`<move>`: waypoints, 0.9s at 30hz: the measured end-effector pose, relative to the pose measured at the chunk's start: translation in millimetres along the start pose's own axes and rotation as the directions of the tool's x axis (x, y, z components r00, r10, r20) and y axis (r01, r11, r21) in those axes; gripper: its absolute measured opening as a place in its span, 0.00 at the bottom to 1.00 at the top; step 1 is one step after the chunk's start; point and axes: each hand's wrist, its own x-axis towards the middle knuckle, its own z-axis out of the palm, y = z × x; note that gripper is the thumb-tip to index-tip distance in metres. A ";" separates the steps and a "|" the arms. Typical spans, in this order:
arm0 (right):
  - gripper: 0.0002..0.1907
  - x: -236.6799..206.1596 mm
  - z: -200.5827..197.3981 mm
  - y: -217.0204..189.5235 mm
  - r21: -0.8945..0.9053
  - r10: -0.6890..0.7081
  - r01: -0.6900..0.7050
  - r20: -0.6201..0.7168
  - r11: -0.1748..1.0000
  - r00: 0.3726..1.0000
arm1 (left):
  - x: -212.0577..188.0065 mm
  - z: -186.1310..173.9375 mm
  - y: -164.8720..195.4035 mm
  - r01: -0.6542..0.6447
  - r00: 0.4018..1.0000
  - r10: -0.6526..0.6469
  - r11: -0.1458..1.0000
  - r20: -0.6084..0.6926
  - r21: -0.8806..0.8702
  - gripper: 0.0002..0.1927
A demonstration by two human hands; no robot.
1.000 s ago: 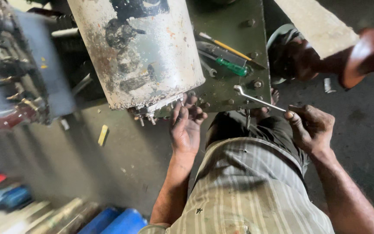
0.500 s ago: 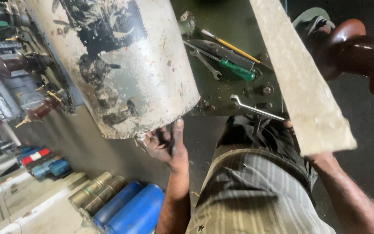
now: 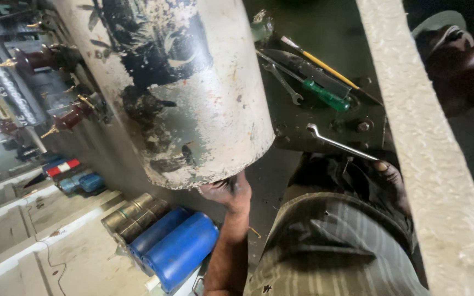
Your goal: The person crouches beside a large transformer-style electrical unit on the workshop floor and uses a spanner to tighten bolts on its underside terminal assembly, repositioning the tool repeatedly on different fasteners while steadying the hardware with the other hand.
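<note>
The left hand point(image 3: 227, 192) is seen pressed up against the lower rim of a large, paint-flaked metal cylinder point(image 3: 176, 93); its fingers are tucked under the edge, so whether they are spread or curled cannot be told. A second ago that hand was reaching for the rim with fingers plainly showing; it has since slid underneath, and the view has swung left, so the contact with the cylinder looks firmer than before. The right hand point(image 3: 390, 178) is closed around the near end of a bent steel spanner point(image 3: 338, 142), whose far end is laid on the dark green metal plate point(image 3: 325, 123), as it was earlier.

Farther along the plate, a green-handled screwdriver point(image 3: 327, 97), a yellow-handled tool point(image 3: 322, 66) and a second spanner point(image 3: 283, 85) are left lying. Blue drums point(image 3: 179, 244) are stacked at lower left, with reddish-brown insulators point(image 3: 69, 118) seen to the far left. A pale, rough beam point(image 3: 418, 164) now cuts across the right of the view, and the right forearm is hidden by it.
</note>
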 end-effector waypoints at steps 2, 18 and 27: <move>0.08 1.1 2.2 1.1 0.013 0.016 -0.016 0.010 1.000 1.000 | -0.5 -3.4 -3.9 -0.014 1.000 0.014 1.000 0.016 0.001 0.24; 0.10 8.7 9.8 9.5 -0.542 -0.355 0.313 0.030 0.780 0.934 | 18.4 6.0 12.5 -0.227 0.971 0.211 0.961 0.114 0.155 0.21; 0.08 27.1 33.0 -4.4 -0.750 -0.513 0.370 0.048 0.548 0.857 | 12.8 16.9 -44.4 -0.258 0.961 0.266 0.960 0.073 -0.108 0.44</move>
